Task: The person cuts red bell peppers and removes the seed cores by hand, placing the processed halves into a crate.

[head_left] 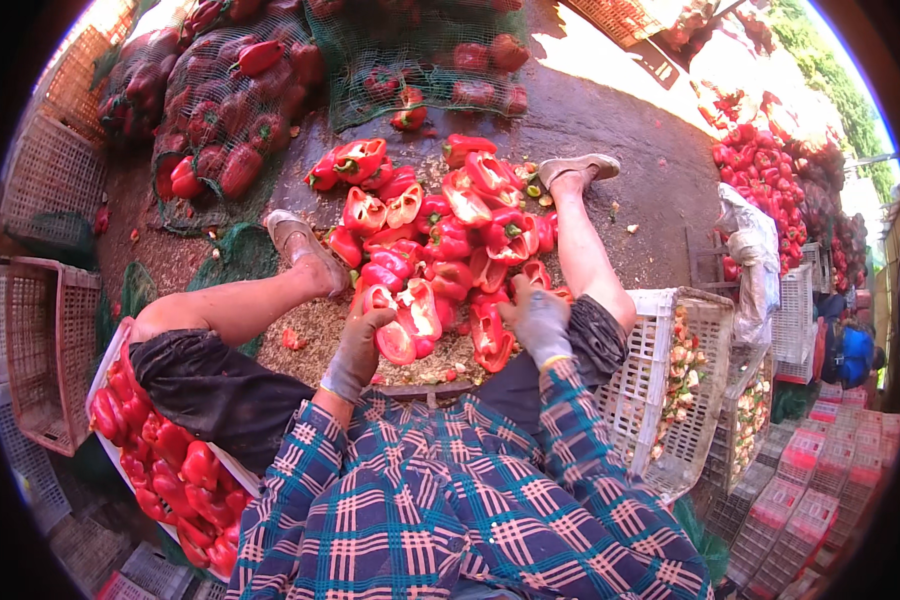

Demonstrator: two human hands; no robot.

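Note:
Both my hands wear grey gloves and work over a pile of red bell peppers (448, 240) on the ground between my legs. Many of these are split, with pale insides showing. My left hand (358, 345) is closed on an opened bell pepper (416, 312), its cut faces turned up. To the right, my right hand (540, 322) has its fingers curled at another cut bell pepper (490, 338), which hangs at the near edge of the pile. The fingertips of that hand are partly hidden, and no knife can be made out.
A white crate of whole red peppers (175, 470) stands by my left leg. On my right, a white plastic crate (642, 370) holds pale pepper cores. Green net sacks of peppers (240, 110) lie ahead. Seed scraps (300, 340) litter the floor; stacked crates (820, 480) stand at right.

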